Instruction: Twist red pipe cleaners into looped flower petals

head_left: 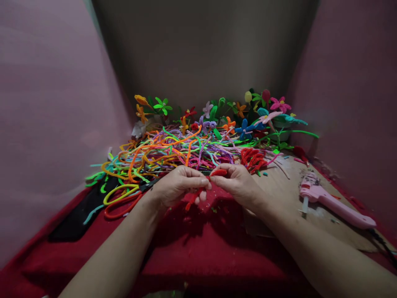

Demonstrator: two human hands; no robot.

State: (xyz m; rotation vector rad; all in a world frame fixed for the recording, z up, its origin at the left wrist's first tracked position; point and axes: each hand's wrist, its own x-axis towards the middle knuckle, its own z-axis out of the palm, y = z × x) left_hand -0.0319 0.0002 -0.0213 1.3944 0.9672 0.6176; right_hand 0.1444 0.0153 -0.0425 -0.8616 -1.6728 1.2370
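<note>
A red pipe cleaner [219, 172] is pinched between both hands above the red cloth. My left hand [186, 184] is closed on one part of it, and a red end hangs below those fingers. Thumb and forefinger of my right hand [234, 182] press on the other part, where a short red loop sticks out. The fingertips of both hands nearly meet. Just beyond my right hand lies a bundle of red pipe cleaner pieces [253, 159]. Scissors with yellow and red handles [122, 203] rest left of my left hand.
A tangled heap of coloured pipe cleaners [167, 151] spreads behind the hands, with pipe-cleaner flowers [245, 129] at the back. A pink glue gun [338, 205] lies on cardboard [279, 194] at right. At left is a flat black object [72, 221]. Pink walls [56, 103] flank the red cloth [192, 256].
</note>
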